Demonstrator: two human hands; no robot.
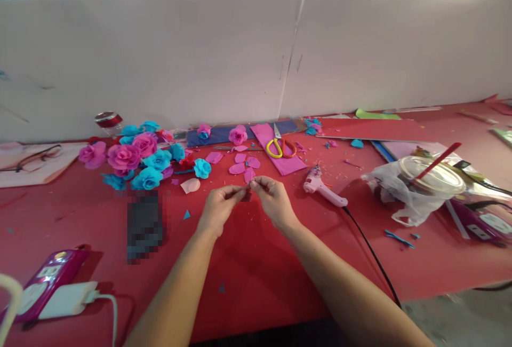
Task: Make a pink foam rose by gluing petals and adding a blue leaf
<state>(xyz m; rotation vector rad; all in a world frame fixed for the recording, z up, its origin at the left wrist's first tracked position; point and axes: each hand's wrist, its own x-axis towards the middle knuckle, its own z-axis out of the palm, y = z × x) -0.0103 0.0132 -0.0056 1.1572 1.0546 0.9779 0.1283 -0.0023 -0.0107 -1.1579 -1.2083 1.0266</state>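
My left hand and my right hand meet over the middle of the red table, thumbs and forefingers pinched. Something small and dark reddish shows between the fingertips, too small to make out. Just beyond the fingers lie several loose pink paper petals; one petal sits right at my right fingertips, and I cannot tell whether it is touched. A pale pink petal rests left of my left hand. Farther left is a bunch of pink and blue paper roses.
Scissors lie on folded pink paper. A pink glue gun with a black cord is to the right, near a bagged lidded cup. Left are a dark blurred phone-like object, a power strip and glasses. A white partition stands behind.
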